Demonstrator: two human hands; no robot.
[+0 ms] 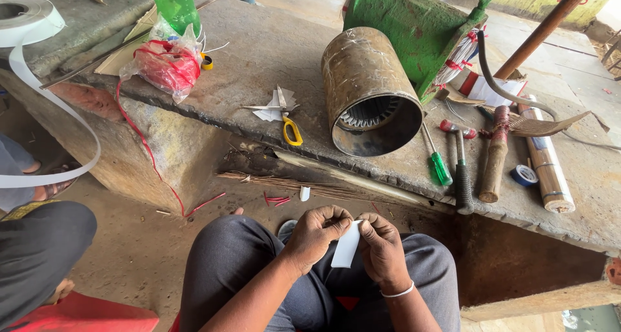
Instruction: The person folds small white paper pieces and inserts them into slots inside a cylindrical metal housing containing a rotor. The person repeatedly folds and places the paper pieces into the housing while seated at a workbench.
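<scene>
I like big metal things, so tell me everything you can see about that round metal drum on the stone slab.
The metal drum is a short, wide cylinder lying on its side on the stone slab, its open end facing the camera. The outside looks like dull brownish steel, scratched and rusty in patches. Inside the opening there is a ring of thin, evenly spaced metal teeth around a dark hollow. Its back end leans against a green metal housing. A green-handled screwdriver lies just beside its rim. No hand touches it.

White paper strip (347,244) btwn both hands; grey trousers (233,267), white bangle (398,292). On the grey stone counter (272,54): rusty brown motor stator (369,92) w/ green housing (407,21), yellow-handled scissors (292,130), green-handled screwdriver (440,167). Red wire in clear bag (169,63), blue tape roll (524,175).
</scene>
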